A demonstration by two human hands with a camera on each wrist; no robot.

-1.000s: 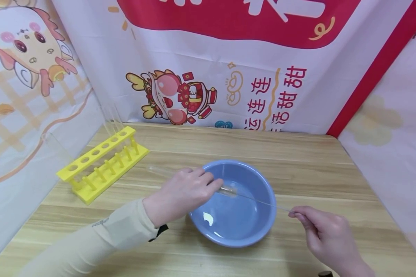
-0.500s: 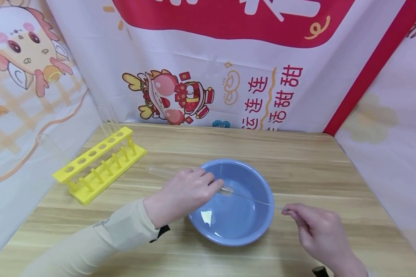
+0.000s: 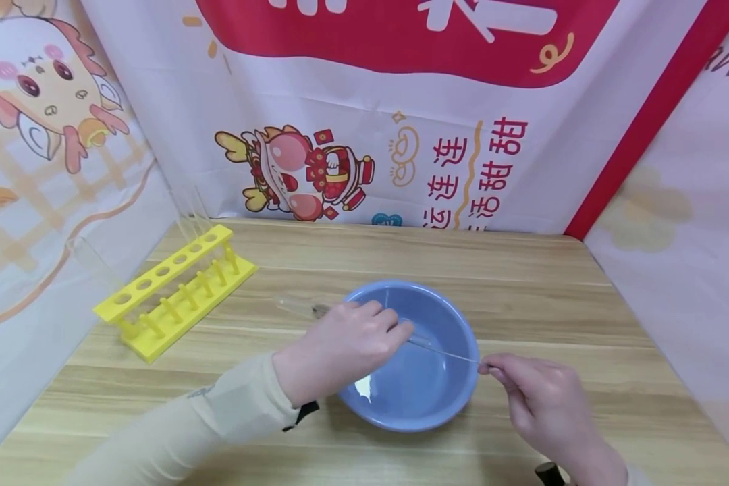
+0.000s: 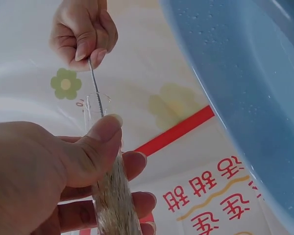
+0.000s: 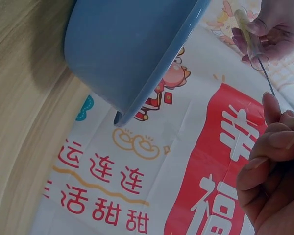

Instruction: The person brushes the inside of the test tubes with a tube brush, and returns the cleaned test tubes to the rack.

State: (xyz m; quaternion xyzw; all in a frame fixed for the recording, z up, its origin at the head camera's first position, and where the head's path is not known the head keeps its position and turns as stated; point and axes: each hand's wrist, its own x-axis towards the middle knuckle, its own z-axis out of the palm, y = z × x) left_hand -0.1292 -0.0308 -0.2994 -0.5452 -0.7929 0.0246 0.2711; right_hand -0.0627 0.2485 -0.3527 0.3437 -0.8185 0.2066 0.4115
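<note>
My left hand (image 3: 346, 347) grips a clear glass test tube (image 3: 294, 306) over the basin, its closed end pointing left and its mouth right. Inside the tube, the pale bristles of a test tube brush (image 4: 116, 205) show beneath my left fingers. The brush's thin twisted wire handle (image 4: 94, 81) comes out of the mouth. My right hand (image 3: 541, 398), just right of the basin, pinches that wire between thumb and curled fingers. Below the tube stands the blue basin (image 3: 413, 424), with water in it. In the right wrist view, the tube mouth (image 5: 259, 61) faces my right hand.
A yellow test tube rack (image 3: 197, 307) stands at the left of the wooden table (image 3: 522, 290), with several clear tubes (image 3: 94, 260) in it. Printed cloth (image 3: 364, 88) hangs behind and along both sides.
The brush has slid deeper into the tube, and its dark tip now shows near the closed end. My right hand has moved left, while my left hand and the tube have shifted right.
</note>
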